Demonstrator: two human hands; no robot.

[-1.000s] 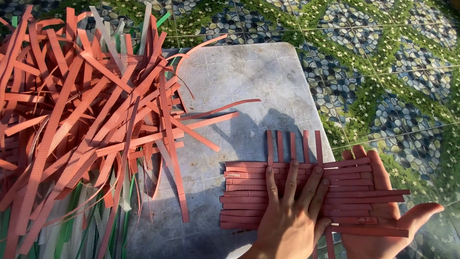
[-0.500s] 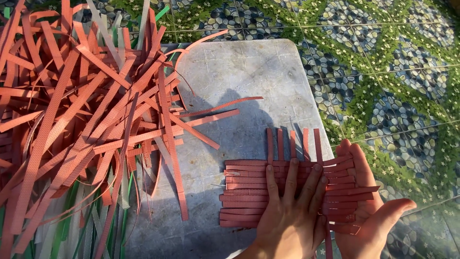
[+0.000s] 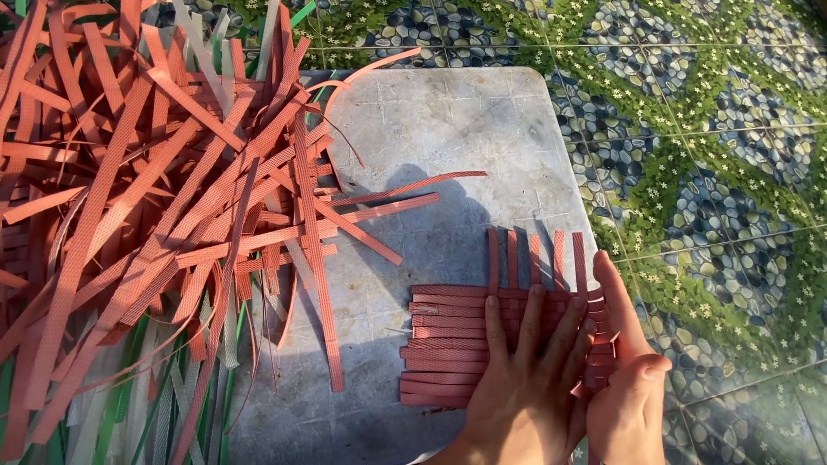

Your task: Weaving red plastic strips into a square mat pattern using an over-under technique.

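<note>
Head view: the work in hand is a small woven mat (image 3: pixel 444 344) of reddish-orange flat strips. It lies at the near right of a grey slab (image 3: pixel 431 129) that serves as the counter. The left hand (image 3: pixel 525 392) lies flat on the mat with its fingers spread; its grip is wide open and closed on nothing, only pressing the weave down. The right hand (image 3: pixel 624 379) stands on edge against the mat's right side, fingers straight along the strip ends, its grip open too. This looks like the stage of squaring and tightening the rows. Five upright strip ends (image 3: pixel 534 258) stick out past the top row, so any further row would have to thread over and under these while the weave is kept pinned.

A big loose pile of strips (image 3: pixel 155 189) covers the left of the counter, with some green strips (image 3: pixel 121 422) under it. A few long ones reach towards the mat without touching it. The mat sits near the counter's right edge, with a pebble-patterned tiled floor (image 3: pixel 715 129) beyond.
</note>
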